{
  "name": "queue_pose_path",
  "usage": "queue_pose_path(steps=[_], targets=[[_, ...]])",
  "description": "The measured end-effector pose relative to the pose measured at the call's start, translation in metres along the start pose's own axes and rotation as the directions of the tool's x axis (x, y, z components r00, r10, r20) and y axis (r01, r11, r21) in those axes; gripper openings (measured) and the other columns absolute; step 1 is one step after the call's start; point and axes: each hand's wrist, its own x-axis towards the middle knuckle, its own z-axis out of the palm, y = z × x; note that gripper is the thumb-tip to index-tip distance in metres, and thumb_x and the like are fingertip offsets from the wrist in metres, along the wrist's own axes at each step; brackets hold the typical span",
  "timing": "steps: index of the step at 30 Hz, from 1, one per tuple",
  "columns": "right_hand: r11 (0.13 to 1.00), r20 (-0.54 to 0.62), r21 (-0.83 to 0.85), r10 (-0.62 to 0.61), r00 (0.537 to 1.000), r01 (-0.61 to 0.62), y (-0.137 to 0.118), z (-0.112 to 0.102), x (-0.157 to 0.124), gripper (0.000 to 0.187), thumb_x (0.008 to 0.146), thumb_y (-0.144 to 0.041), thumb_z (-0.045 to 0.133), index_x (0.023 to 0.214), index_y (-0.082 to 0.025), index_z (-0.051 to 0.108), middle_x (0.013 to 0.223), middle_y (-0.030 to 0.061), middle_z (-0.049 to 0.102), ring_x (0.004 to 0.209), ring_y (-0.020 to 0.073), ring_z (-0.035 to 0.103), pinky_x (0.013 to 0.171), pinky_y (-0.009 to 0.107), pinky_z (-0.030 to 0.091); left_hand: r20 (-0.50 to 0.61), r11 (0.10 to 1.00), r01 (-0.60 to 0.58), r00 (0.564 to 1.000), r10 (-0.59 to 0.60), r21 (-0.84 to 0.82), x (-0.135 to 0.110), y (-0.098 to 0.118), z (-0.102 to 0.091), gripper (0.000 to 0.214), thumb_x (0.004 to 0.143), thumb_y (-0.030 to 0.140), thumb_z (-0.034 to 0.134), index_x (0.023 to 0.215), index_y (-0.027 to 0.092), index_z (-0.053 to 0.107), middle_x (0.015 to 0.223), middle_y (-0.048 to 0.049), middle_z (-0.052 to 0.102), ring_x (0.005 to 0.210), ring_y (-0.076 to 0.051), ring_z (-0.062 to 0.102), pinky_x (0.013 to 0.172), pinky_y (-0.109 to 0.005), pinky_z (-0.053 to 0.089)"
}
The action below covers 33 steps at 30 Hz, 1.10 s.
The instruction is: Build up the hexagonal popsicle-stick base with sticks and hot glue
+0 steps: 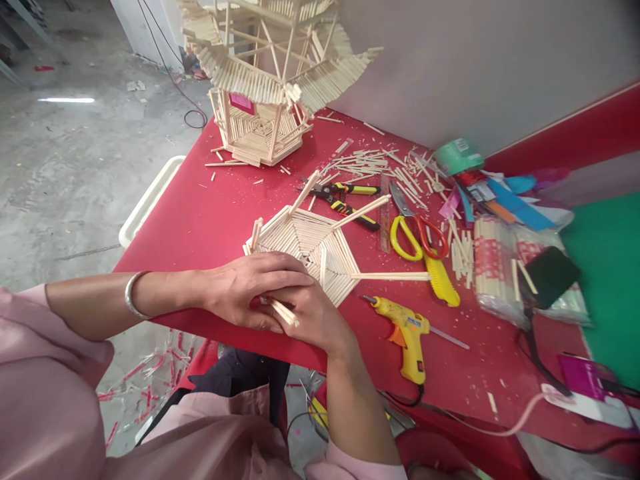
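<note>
A flat hexagonal panel of glued wooden sticks (310, 243) lies on the red table (200, 213) with long sticks jutting from its corners. My left hand (245, 290) reaches in from the left and lies over my right hand at the panel's near edge, fingers curled round a short bundle of sticks (284, 312). My right hand (313, 317) sits beneath it, fingers bent and pressed against the same bundle and the panel edge. A silver bangle (133, 293) is on my left wrist.
A tall stick-built pagoda model (265, 80) stands at the table's far end. Pliers (343, 199), scissors (417, 233), a yellow knife (443, 280), a yellow glue gun (407, 333) with its cord, loose sticks (380, 163), packed chopsticks (493, 267), tape and coloured paper crowd the right side.
</note>
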Motion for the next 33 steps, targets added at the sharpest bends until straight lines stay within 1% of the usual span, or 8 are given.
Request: queue_pose_path(steps=[4,10,16,22,28,33], targets=[[1.0,0.002,-0.013,-0.016,1.0,0.016,-0.0004,-0.0004,0.0004,0.018,0.094,-0.022,0.066,0.107,-0.025,0.078,0.124,0.0056,0.075,0.133,0.024,0.061,0.11,0.043,0.055,0.009,1.0,0.002,1.0,-0.002,0.0,0.0003,0.0002,-0.0005,0.076,0.085,0.04,0.075,0.15,0.017,0.044,0.136,-0.0234,0.061,0.127,-0.035,0.062,0.104,-0.052,0.056],[1.0,0.008,-0.001,-0.007,1.0,0.007,-0.0014,-0.001,0.0008,0.016,0.094,-0.022,0.067,0.105,-0.025,0.078,0.121,0.0052,0.076,0.131,0.0238,0.062,0.11,0.042,0.055,0.02,1.0,0.007,1.0,-0.007,-0.002,0.0001,0.0003,-0.001,0.075,0.085,0.039,0.074,0.15,0.015,0.044,0.135,-0.0244,0.061,0.128,-0.035,0.061,0.106,-0.052,0.055],[1.0,0.006,0.008,-0.011,1.0,0.011,-0.001,-0.0005,0.0009,0.017,0.094,-0.023,0.067,0.107,-0.024,0.078,0.122,0.0061,0.076,0.131,0.0245,0.062,0.109,0.043,0.056,0.023,1.0,0.007,1.0,-0.007,-0.006,0.0005,0.0003,-0.0014,0.076,0.085,0.04,0.074,0.15,0.016,0.043,0.136,-0.0239,0.061,0.128,-0.036,0.061,0.105,-0.053,0.055],[1.0,0.017,-0.001,0.013,1.0,-0.013,-0.0017,-0.0011,0.0002,0.018,0.094,-0.022,0.067,0.107,-0.027,0.078,0.122,0.0042,0.076,0.131,0.0239,0.063,0.11,0.04,0.056,0.014,1.0,-0.005,1.0,0.005,0.003,0.0005,0.0,-0.0007,0.075,0.085,0.038,0.074,0.149,0.014,0.044,0.135,-0.0248,0.061,0.128,-0.035,0.061,0.105,-0.052,0.056],[1.0,0.007,0.012,-0.002,1.0,0.002,-0.0001,-0.0005,0.0005,0.017,0.094,-0.022,0.067,0.105,-0.025,0.079,0.121,0.005,0.076,0.131,0.0247,0.063,0.109,0.042,0.056,0.002,1.0,-0.006,1.0,0.006,0.009,0.001,0.001,-0.0006,0.075,0.085,0.039,0.074,0.15,0.015,0.044,0.135,-0.0243,0.062,0.127,-0.035,0.062,0.105,-0.051,0.056],[1.0,0.001,0.02,0.002,1.0,-0.002,0.0017,0.0006,-0.0005,0.018,0.093,-0.021,0.068,0.106,-0.026,0.079,0.121,0.0043,0.076,0.129,0.0257,0.064,0.108,0.042,0.057,0.014,1.0,0.002,1.0,-0.002,0.012,0.0013,0.0021,-0.0017,0.075,0.085,0.038,0.075,0.149,0.013,0.045,0.135,-0.0249,0.061,0.128,-0.035,0.061,0.105,-0.051,0.056]])
